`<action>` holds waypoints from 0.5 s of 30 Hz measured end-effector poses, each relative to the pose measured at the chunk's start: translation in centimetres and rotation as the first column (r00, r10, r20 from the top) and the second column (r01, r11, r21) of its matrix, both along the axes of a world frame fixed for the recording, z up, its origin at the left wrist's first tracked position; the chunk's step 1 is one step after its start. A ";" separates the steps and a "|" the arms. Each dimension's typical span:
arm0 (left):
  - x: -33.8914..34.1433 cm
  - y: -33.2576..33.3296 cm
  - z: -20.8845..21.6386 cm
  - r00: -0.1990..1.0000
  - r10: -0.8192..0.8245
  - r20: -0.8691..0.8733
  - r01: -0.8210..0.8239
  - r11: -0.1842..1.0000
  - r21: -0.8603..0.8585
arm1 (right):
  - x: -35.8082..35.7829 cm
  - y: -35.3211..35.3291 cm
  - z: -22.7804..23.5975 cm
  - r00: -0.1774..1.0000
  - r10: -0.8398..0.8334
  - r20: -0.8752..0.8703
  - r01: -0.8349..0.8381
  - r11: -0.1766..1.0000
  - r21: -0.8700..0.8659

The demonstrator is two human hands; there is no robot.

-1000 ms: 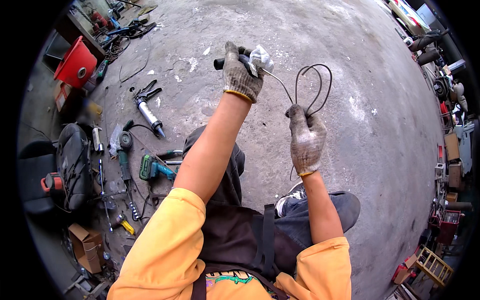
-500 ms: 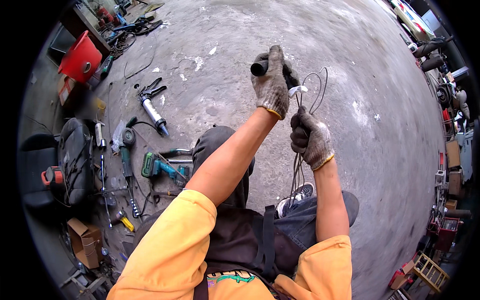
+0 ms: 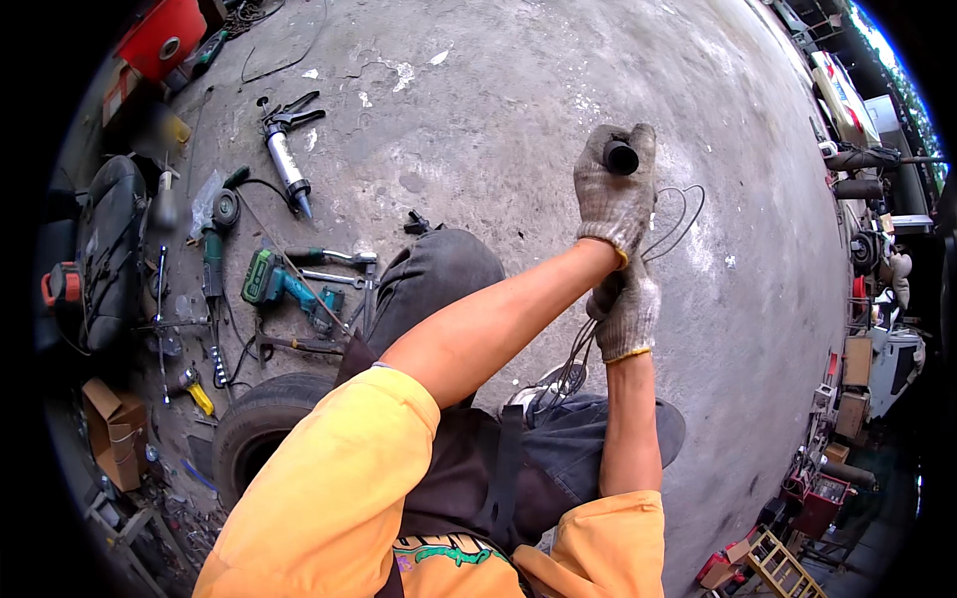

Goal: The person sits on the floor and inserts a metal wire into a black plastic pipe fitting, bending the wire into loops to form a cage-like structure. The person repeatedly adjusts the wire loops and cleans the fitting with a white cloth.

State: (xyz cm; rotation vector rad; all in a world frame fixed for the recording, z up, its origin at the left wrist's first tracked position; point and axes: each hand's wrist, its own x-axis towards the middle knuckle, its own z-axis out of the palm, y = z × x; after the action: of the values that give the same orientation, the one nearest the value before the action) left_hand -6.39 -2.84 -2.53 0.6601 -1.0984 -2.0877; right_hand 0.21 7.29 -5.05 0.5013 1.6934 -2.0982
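Note:
My left hand (image 3: 608,199), in a grey knit work glove, is wrapped round a tool with a black round-ended handle (image 3: 620,157). The fist hides the rest of that tool. Just below it, partly covered by my left wrist, my gloved right hand (image 3: 632,317) is closed on a bundle of thin wires (image 3: 580,349). Looped wire ends stick out above my right hand, and the other ends hang down toward my shoe (image 3: 553,387).
On the concrete floor to the left lie a caulking gun (image 3: 284,154), an angle grinder (image 3: 212,249), a cordless drill (image 3: 289,287) and a yellow-handled tool (image 3: 197,394). A tyre (image 3: 244,434) is by my left side. Boxes and a yellow ladder (image 3: 783,566) line the right edge.
My left hand has moved right and down, close above my right hand, with its wrist now crossing over the right glove. The head view has shifted, bringing the tyre into sight.

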 end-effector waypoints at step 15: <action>0.3 -0.7 -0.5 0.997 -0.080 -0.005 0.080 0.997 0.020 | -0.6 -1.2 0.6 1.000 -0.018 0.011 0.016 0.983 0.184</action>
State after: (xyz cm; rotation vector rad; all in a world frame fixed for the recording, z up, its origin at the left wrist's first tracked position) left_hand -6.13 -3.52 -3.00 0.6305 -1.1191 -2.1700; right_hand -0.37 6.10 -4.47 0.5841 1.8929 -1.9553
